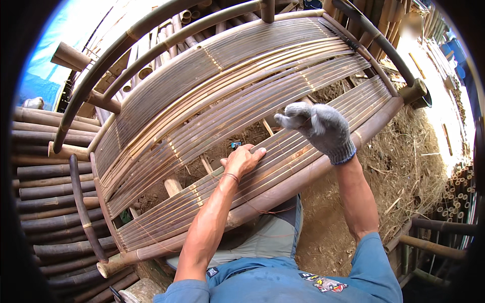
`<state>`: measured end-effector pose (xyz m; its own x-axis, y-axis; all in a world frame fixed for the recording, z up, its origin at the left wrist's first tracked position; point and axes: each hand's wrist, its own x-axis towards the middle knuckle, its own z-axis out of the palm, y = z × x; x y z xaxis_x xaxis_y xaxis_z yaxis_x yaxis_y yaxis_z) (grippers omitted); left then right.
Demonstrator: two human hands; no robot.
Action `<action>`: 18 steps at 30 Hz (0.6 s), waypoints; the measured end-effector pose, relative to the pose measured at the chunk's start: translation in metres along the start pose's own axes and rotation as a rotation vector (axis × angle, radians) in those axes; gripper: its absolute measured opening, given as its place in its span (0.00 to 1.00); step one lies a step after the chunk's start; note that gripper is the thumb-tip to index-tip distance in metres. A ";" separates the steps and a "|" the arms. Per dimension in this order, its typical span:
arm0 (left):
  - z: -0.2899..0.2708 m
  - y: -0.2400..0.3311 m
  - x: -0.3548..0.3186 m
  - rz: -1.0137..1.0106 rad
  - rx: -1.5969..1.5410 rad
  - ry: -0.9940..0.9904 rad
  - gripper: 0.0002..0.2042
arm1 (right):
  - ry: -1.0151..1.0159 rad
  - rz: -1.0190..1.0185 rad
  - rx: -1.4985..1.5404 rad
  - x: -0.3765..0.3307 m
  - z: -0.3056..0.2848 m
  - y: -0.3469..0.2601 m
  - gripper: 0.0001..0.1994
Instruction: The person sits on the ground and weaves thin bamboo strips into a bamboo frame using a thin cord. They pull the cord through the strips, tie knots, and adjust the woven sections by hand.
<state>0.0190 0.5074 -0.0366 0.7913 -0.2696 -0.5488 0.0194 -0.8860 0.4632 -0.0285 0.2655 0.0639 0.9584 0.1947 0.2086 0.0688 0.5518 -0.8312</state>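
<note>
A bamboo bench [298, 169] lies before me, its seat made of long split slats in several bands with gaps between. My left hand [241, 161], bare, rests on the front band of slats [275, 156], its fingers bent over the inner edge and its thumb stretched along the top. Over the right part of that band is my right hand [321, 129], in a grey knitted glove. Its fingers are curved toward the left and partly apart, and nothing shows in them. Thin reddish wire [257, 211] trails across the front slats and rail.
A dark long-bladed tool [348, 38] lies at the bench's far right corner. Curved bamboo rails [187, 30] rise along the back. Stacked dark poles [60, 197] stand left. A small blue item [235, 145] shows in a gap. Cut pole ends [459, 192] are at right.
</note>
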 end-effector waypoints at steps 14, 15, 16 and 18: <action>-0.001 0.006 -0.014 0.037 -0.036 0.077 0.29 | -0.297 -0.007 -1.654 -0.063 0.014 0.093 0.07; -0.001 0.006 -0.014 0.055 -0.036 0.079 0.29 | -0.273 0.014 -1.633 -0.059 0.024 0.100 0.07; -0.002 0.007 -0.013 0.057 -0.060 0.089 0.29 | -0.233 -0.030 -1.630 -0.054 0.031 0.102 0.07; -0.003 0.008 -0.013 0.054 -0.069 0.061 0.29 | -0.179 -0.104 -1.610 -0.050 0.034 0.095 0.06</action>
<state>0.0107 0.5049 -0.0241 0.8280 -0.2911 -0.4793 0.0162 -0.8420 0.5393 -0.0797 0.3360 -0.0078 0.8965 0.3631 0.2538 0.4411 -0.7843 -0.4363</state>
